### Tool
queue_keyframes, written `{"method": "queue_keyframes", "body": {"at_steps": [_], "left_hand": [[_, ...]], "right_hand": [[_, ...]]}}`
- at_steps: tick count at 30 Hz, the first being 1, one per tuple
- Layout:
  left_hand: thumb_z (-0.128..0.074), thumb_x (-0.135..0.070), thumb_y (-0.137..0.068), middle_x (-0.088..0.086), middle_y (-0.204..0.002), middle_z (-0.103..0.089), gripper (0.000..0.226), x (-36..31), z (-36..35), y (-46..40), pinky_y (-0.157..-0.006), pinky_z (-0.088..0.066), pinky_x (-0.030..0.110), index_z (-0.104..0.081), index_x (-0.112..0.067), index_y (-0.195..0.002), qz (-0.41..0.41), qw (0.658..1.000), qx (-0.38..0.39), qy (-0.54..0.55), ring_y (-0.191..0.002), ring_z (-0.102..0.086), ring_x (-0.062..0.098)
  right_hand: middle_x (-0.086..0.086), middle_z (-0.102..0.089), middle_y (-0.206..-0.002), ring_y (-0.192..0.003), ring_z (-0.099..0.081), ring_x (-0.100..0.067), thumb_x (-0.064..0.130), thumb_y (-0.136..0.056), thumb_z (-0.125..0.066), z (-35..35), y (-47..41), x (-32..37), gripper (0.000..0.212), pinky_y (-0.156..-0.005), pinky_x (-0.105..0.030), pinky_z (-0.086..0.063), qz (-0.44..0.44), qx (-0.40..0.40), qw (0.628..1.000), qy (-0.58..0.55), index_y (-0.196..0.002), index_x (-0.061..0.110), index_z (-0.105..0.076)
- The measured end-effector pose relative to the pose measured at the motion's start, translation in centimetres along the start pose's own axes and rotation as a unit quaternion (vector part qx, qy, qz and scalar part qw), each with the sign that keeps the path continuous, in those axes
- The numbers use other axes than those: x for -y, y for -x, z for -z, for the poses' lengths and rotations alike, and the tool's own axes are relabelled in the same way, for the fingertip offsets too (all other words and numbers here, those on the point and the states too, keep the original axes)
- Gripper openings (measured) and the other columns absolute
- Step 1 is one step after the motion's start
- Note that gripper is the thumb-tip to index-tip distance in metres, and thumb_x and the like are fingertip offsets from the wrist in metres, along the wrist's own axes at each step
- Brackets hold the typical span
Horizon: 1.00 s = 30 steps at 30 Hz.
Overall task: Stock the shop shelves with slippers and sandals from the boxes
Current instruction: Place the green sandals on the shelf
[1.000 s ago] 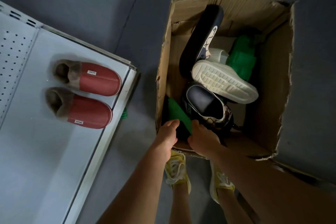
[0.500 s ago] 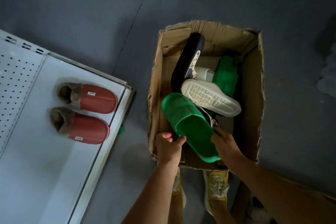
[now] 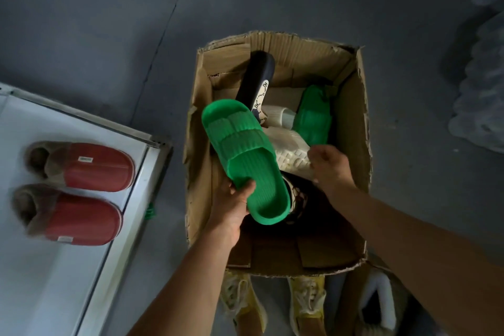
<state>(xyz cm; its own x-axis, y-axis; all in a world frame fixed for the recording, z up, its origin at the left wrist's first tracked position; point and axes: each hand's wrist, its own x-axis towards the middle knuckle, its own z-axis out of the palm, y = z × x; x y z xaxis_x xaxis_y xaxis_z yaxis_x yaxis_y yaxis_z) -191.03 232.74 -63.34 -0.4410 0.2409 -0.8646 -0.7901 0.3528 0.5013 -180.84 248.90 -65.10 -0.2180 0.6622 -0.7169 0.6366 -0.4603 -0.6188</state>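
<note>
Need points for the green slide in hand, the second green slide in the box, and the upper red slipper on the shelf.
held green slide (image 3: 242, 155): head view, on the ribbed strap.
second green slide (image 3: 313, 117): head view, on its ribbed upper, at the box's far right.
upper red slipper (image 3: 101, 166): head view, on the red toe cover.

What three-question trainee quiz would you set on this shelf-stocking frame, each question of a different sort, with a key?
1. True or false: the left hand grips the green slide by its side edge, above the cardboard box.
2. Multiple choice: the right hand is over which item? A) the red slippers on the shelf B) the cream slipper lying sole up C) the floor
3. Fill in: the two red slippers lie side by side on the white ____.

Key: 1 true; 2 B, the cream slipper, whether it is touched cannot be told; 3 shelf. A second green slide lies in the box.
</note>
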Motion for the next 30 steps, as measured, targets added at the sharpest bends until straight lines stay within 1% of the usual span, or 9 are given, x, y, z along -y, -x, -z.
{"method": "queue_keyframes", "body": {"at_steps": [3,5,9,11,13,16,20,25,30], "left_hand": [[-0.064,-0.011,-0.091,-0.003,-0.118,-0.066,0.032,-0.2,-0.2,-2.5,-0.085,-0.053,0.041,-0.059,-0.022,-0.121,-0.021,0.999,-0.019,-0.036,-0.105,-0.061,0.016],[-0.065,-0.012,-0.09,-0.005,-0.116,-0.067,0.026,-0.2,-0.2,-3.9,-0.101,-0.047,0.049,-0.062,-0.029,-0.11,-0.033,0.997,-0.026,-0.06,-0.111,-0.061,0.018],[-0.065,-0.01,-0.09,-0.006,-0.112,-0.069,0.024,0.8,0.1,-5.9,-0.103,-0.045,0.052,-0.064,-0.031,-0.1,-0.039,0.996,-0.015,-0.08,-0.11,-0.062,0.018],[-0.065,-0.008,-0.09,-0.004,-0.113,-0.07,0.025,1.4,0.7,-6.5,-0.103,-0.045,0.053,-0.064,-0.029,-0.102,-0.038,0.996,-0.006,-0.077,-0.109,-0.064,0.018],[-0.064,-0.008,-0.09,-0.005,-0.114,-0.07,0.027,1.7,1.3,-6.8,-0.103,-0.045,0.052,-0.064,-0.03,-0.105,-0.038,0.996,0.007,-0.081,-0.11,-0.064,0.017],[-0.064,-0.008,-0.091,-0.007,-0.114,-0.069,0.031,2.0,2.2,-6.6,-0.103,-0.046,0.051,-0.062,-0.035,-0.107,-0.039,0.995,0.005,-0.09,-0.111,-0.063,0.016],[-0.073,-0.029,-0.081,-0.011,-0.11,-0.071,0.026,1.9,2.8,-4.0,-0.099,-0.048,0.052,-0.066,-0.043,-0.101,-0.043,0.991,-0.026,-0.12,-0.108,-0.065,0.016],[-0.07,-0.014,-0.086,-0.006,-0.109,-0.072,0.028,0.0,3.0,0.8,-0.098,-0.049,0.055,-0.067,-0.034,-0.105,-0.067,0.992,-0.034,-0.098,-0.107,-0.066,0.019],[-0.067,-0.005,-0.087,0.0,-0.106,-0.074,0.026,-2.8,3.7,6.4,-0.099,-0.048,0.056,-0.066,-0.022,-0.108,-0.066,0.995,-0.056,-0.059,-0.104,-0.067,0.023]], "right_hand": [[-0.008,-0.057,-0.12,-0.103,-0.055,-0.02,0.013,-0.093,-0.05,0.6,-5.5,0.9,0.033,-0.084,-0.024,-0.043,0.074,-0.032,0.987,0.138,-0.125,0.014,-0.057],[-0.011,-0.042,-0.139,-0.118,-0.051,-0.028,0.011,-0.092,-0.049,0.8,-8.5,1.7,0.046,-0.097,-0.033,-0.043,0.113,-0.009,0.96,0.254,-0.138,0.014,-0.045],[-0.013,-0.017,-0.156,-0.133,-0.038,-0.037,0.014,-0.097,-0.046,-0.1,-13.5,2.5,0.065,-0.106,-0.045,-0.04,0.097,0.042,0.912,0.397,-0.153,0.014,-0.014],[-0.015,-0.015,-0.157,-0.13,-0.042,-0.039,0.02,-0.099,-0.046,-0.9,-15.1,2.5,0.068,-0.1,-0.046,-0.047,0.061,0.078,0.904,0.415,-0.154,0.012,-0.006],[-0.018,-0.022,-0.153,-0.119,-0.05,-0.038,0.026,-0.097,-0.051,-1.1,-15.7,2.4,0.069,-0.089,-0.046,-0.053,0.041,0.083,0.899,0.428,-0.153,0.01,-0.013],[-0.021,-0.032,-0.15,-0.128,-0.044,-0.035,0.027,-0.095,-0.056,-0.9,-15.4,2.5,0.062,-0.102,-0.039,-0.043,0.086,0.069,0.878,0.465,-0.148,0.005,-0.029],[-0.02,-0.04,-0.146,-0.13,-0.044,-0.035,0.025,-0.094,-0.059,0.9,-12.7,2.8,0.056,-0.105,-0.034,-0.039,0.111,0.08,0.901,0.411,-0.143,0.005,-0.04],[-0.019,-0.063,-0.115,-0.098,-0.064,-0.034,0.018,-0.086,-0.07,3.4,-7.4,4.0,0.038,-0.082,-0.035,-0.052,0.091,0.122,0.943,0.296,-0.12,0.006,-0.062],[-0.013,-0.064,-0.083,-0.069,-0.059,-0.021,0.011,-0.085,-0.07,4.3,0.0,7.8,0.01,-0.057,-0.029,-0.051,0.127,0.126,0.962,0.207,-0.093,0.005,-0.067]]}}
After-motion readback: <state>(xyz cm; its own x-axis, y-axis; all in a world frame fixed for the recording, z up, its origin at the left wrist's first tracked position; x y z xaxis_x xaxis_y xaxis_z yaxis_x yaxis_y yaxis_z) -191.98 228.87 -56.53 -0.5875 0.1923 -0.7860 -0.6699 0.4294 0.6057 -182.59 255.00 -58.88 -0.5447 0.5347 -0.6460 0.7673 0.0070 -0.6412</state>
